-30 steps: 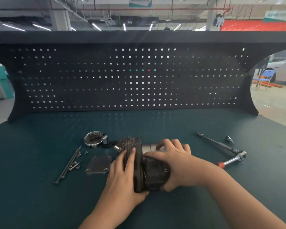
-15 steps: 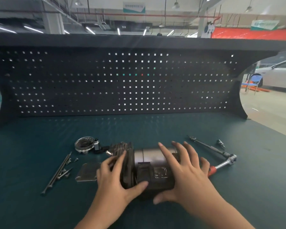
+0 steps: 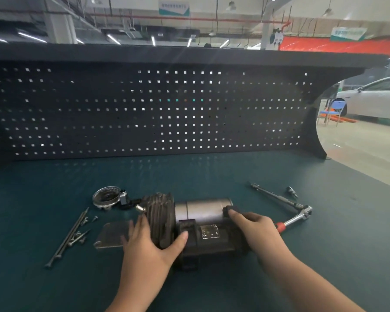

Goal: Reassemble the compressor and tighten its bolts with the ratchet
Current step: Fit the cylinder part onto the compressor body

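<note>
- The dark, ribbed compressor with a smooth silver metal cylinder (image 3: 189, 224) lies on its side on the teal-green matted workbench (image 3: 212, 172), near the front edge and roughly in the middle.
- The left hand (image 3: 148, 246) grips the finned black end of the compressor: the thumb reaches across to the dark block on the near side, and the fingers curl over the fins on the far left.
- The right hand (image 3: 254, 233) is on the other end. Its fingers bend round the end cap and appear to grasp it, though from where I stand the fingertips are hidden behind the body.
- The chrome ratchet with a red collar on its handle (image 3: 295, 219) lies on the mat just right of the right hand, not held, its head pointing away to the right.
- A long, thin steel extension bar (image 3: 277, 197) lies beyond it at a slant, its near end touching the ratchet head; a small dark socket bit (image 3: 292, 191) lies just beside it.
- To the left of the compressor, a flat grey metal cover plate (image 3: 113, 235) lies on the mat, partly under the left hand.
- Further left, several long, thin steel bolts (image 3: 70, 237) lie loose in a slanting bundle, with a few short screws among them.
- A round metal ring-shaped part (image 3: 106, 197) sits behind the plate, close to the finned end.
- A black perforated pegboard (image 3: 153, 109) stands upright along the back of the bench.
</note>
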### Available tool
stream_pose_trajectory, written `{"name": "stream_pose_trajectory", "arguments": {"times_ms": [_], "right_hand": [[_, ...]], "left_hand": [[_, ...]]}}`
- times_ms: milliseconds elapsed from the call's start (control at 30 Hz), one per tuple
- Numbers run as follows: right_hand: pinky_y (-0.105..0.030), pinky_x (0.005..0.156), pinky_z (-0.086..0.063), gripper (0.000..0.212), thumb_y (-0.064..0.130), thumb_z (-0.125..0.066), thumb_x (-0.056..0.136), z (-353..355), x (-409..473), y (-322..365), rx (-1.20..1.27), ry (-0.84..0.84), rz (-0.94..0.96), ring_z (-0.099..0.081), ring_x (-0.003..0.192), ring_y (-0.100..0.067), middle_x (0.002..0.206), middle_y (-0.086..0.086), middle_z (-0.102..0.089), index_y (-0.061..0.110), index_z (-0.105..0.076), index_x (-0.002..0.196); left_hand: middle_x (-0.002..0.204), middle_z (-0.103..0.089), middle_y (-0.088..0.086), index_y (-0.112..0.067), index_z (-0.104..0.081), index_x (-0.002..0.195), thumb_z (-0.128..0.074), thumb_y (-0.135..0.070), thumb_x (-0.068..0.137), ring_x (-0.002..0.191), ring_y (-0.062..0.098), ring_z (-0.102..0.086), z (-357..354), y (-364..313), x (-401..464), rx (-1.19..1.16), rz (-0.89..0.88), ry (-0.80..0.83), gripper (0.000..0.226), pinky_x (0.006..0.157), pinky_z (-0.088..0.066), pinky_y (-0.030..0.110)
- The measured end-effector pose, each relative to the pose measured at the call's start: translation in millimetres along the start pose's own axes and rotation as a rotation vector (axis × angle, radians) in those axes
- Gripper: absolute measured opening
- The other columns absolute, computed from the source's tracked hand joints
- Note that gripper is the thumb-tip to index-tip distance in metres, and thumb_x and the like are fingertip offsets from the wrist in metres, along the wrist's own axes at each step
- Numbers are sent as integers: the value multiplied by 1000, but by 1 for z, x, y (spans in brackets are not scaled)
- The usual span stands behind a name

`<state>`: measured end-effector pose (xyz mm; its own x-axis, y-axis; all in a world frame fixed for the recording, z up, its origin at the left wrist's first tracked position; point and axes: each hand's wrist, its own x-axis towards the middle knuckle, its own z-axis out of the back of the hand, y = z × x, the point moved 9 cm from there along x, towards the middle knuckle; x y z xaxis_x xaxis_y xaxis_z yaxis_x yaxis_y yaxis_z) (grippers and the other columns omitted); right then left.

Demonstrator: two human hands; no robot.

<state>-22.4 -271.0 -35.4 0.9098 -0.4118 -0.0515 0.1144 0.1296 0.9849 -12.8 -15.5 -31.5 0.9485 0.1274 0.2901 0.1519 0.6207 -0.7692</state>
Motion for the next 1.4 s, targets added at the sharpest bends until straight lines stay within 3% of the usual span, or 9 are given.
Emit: {"name": "stream_pose_trajectory", "arguments": {"times_ms": [233,300,433,533,633,833,1100,1267,1400], "right_hand": [[-17,51,-50,16,22,-79,79,-1,-2,1,160,-30,-100,-69,57,-13,68,-1,-74,9,-74,88],[-16,48,-49,13,21,-78,79,0,-3,4,145,-39,-79,-69,55,-11,67,-1,-74,11,-74,86],[-36,75,-57,12,23,-79,77,11,-11,23,-4,-79,12,-71,66,-23,65,-3,-73,16,-78,68],[-41,67,-56,15,22,-79,78,22,-17,53,-168,-115,117,-66,55,-20,56,0,-70,17,-76,64],[-29,41,-47,14,26,-76,80,29,-21,89,-318,-137,209,-60,43,-19,44,4,-62,21,-74,66],[-31,61,-45,10,36,-71,83,18,-30,135,-633,-144,374,-61,67,-19,61,7,-65,28,-77,81],[-30,60,-34,31,54,-59,87,-38,-65,179,-925,-223,560,-52,80,-26,89,-2,-60,30,-70,101],[-31,62,-28,30,51,-50,94,-71,-80,188,-1019,-202,713,-31,87,-17,69,7,-38,29,-66,108],[-31,64,-25,33,52,-50,93,-72,-82,185,-1022,-213,741,-32,84,-20,68,4,-37,25,-67,104]], "left_hand": [[158,-28,0,-15,-29,150,-73,-56,70,146,16,-22,4,-12,-14,-82,33,-81,100,116,-27,33],[159,-25,-1,-16,-26,151,-73,-55,71,147,14,-20,4,-11,-14,-90,56,-93,101,117,-24,29],[160,-20,-1,-15,-22,153,-76,-53,70,147,16,-20,0,-9,-23,-128,131,-133,106,115,-22,26],[161,-15,3,-11,-15,153,-76,-54,70,149,19,-12,-10,-9,-27,-147,190,-127,111,120,-7,31],[162,-8,1,-10,-3,154,-59,-72,74,150,17,-3,-24,-18,-25,37,198,-6,115,117,13,36],[163,-5,7,-2,1,152,-20,-78,84,150,18,6,-36,-24,-22,390,113,178,104,110,25,44],[161,10,17,0,2,152,-2,-64,91,140,28,34,-29,0,-21,534,76,304,88,110,24,46],[155,34,6,-20,24,146,2,-76,72,134,16,43,5,-1,0,185,-52,171,96,111,21,35],[149,39,-17,-39,31,133,-26,-89,70,138,-5,32,0,-26,4,-158,-348,381,99,118,8,27]]}}
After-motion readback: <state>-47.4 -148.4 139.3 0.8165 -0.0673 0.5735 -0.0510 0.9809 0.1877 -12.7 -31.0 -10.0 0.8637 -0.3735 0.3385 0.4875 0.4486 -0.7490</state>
